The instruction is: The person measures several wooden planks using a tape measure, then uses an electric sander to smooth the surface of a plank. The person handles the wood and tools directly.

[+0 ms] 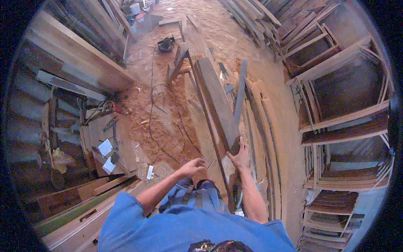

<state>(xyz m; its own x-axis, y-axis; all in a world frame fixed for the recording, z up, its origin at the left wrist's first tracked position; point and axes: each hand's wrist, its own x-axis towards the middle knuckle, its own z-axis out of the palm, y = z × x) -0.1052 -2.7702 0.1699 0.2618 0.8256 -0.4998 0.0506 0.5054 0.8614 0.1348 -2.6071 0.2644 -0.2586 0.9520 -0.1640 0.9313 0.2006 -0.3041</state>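
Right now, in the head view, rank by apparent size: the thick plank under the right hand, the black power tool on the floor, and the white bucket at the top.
1. Thick plank, by far the largest.
2. Black power tool.
3. White bucket.
The tool and bucket look nearly alike and both lie far from the camera, so their order is unsure.

Grey-brown weathered plank [218,103], reddish-orange sawdust floor [163,122] left of plank, black cable [152,105] across sawdust, blue shirt [189,229] below plank, white paper scraps [105,148] far left, pale tan frames [336,96] right of plank
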